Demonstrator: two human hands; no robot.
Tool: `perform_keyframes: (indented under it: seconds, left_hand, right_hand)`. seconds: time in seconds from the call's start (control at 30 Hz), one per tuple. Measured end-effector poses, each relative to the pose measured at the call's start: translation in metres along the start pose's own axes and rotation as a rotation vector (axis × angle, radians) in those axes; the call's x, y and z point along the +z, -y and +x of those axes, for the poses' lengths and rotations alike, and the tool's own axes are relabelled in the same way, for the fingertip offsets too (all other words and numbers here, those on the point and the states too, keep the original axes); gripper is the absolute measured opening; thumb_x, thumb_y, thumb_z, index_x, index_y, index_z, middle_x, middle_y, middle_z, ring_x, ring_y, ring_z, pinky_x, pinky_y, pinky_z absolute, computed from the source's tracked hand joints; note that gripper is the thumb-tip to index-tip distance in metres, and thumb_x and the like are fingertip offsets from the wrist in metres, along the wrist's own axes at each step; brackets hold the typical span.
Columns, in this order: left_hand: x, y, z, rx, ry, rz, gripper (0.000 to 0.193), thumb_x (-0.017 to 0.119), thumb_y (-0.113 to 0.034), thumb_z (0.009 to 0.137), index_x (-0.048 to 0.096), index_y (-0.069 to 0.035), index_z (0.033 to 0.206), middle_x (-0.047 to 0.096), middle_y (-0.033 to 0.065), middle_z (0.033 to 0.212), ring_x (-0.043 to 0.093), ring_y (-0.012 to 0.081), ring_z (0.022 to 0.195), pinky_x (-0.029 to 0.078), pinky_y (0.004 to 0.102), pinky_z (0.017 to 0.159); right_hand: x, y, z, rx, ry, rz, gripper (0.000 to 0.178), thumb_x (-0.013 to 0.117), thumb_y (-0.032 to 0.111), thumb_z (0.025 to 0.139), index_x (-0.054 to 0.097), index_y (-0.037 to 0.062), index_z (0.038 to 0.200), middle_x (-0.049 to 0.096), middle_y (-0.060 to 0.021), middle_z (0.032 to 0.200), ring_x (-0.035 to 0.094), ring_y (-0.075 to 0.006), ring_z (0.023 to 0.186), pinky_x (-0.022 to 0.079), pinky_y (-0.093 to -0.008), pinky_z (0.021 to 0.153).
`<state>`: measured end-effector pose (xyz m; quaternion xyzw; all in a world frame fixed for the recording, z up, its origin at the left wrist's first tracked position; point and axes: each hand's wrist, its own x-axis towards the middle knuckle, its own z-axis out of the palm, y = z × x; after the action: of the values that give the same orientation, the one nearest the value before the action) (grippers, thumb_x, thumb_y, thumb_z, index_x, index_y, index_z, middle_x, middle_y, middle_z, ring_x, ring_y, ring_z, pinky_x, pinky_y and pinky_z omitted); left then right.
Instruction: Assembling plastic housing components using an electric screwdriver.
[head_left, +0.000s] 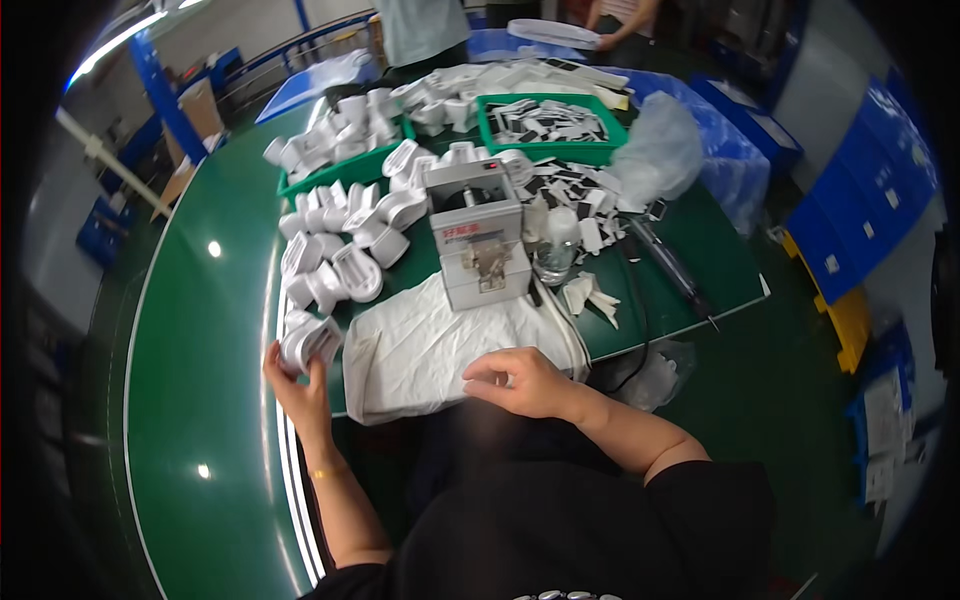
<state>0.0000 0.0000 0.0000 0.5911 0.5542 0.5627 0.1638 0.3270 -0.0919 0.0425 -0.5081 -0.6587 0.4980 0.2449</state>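
Observation:
My left hand [298, 392] grips a white plastic housing [314, 343] with a rounded body, thumb and fingers on either side of it, at the near end of a group of similar white housings [357, 272]. Over a folded white cloth [425, 345] on the table's front edge, my right hand [525, 383] is closed, its fingers bent toward the thumb. Whatever lies between those fingertips, if anything, is too small to make out. Behind the cloth stands a grey box-shaped machine [480, 235], away from both hands.
A green bin [550, 152] holds black and white flat pieces, with more scattered in front. Right of the machine are a clear bottle [557, 250] and a dark powered screwdriver [672, 270] with a cable. A plastic bag [655, 150] sits behind. Other people stand at the table's far end.

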Motion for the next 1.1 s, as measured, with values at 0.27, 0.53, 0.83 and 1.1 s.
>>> perform_keyframes:
  seconds: [0.27, 0.53, 0.83, 1.1]
  left_hand:
    - [0.016, -0.111, -0.045, -0.207, 0.651, -0.632, 0.046, 0.060, -0.007, 0.090, 0.048, 0.005, 0.133, 0.059, 0.0084, 0.119, 0.056, 0.0138, 0.106, 0.042, 0.0263, 0.096]
    - [0.089, -0.128, -0.080, -0.183, 0.764, -0.693, 0.077, 0.070, -0.014, 0.083, 0.029, -0.001, 0.147, 0.046, 0.0131, 0.136, 0.050, 0.0204, 0.119, 0.040, 0.0337, 0.103]
    - [0.123, -0.116, -0.093, -0.028, 0.734, -0.518, 0.104, 0.087, -0.009, 0.063, 0.027, 0.001, 0.147, 0.045, 0.0131, 0.136, 0.045, 0.0232, 0.128, 0.035, 0.0352, 0.109]
    - [0.127, -0.106, -0.116, -0.106, 0.795, -0.544, 0.109, 0.090, -0.011, 0.061, 0.026, -0.006, 0.149, 0.049, 0.0132, 0.129, 0.052, 0.0238, 0.119, 0.040, 0.0354, 0.103]
  right_hand:
    - [0.001, 0.011, -0.008, -0.711, -0.436, -0.368, 0.082, 0.082, 0.027, 0.071, 0.043, 0.0085, 0.141, 0.056, -0.0147, 0.129, 0.053, -0.0318, 0.119, 0.043, -0.0413, 0.100]
    - [0.015, -0.031, -0.024, -0.270, -0.469, -0.143, 0.073, 0.082, 0.036, 0.071, 0.052, 0.0006, 0.126, 0.066, -0.0200, 0.104, 0.065, -0.0355, 0.097, 0.052, -0.0401, 0.083]
    - [-0.081, -0.050, -0.038, -0.111, -0.799, 0.088, 0.040, 0.081, 0.026, 0.077, 0.069, -0.0023, 0.102, 0.072, -0.0082, 0.088, 0.066, -0.0129, 0.080, 0.052, -0.0295, 0.072]
    - [-0.170, -0.103, 0.030, 0.499, -0.939, -0.673, 0.048, 0.074, 0.032, 0.080, 0.057, 0.0068, 0.117, 0.058, -0.0212, 0.116, 0.063, -0.0392, 0.102, 0.053, -0.0470, 0.083]
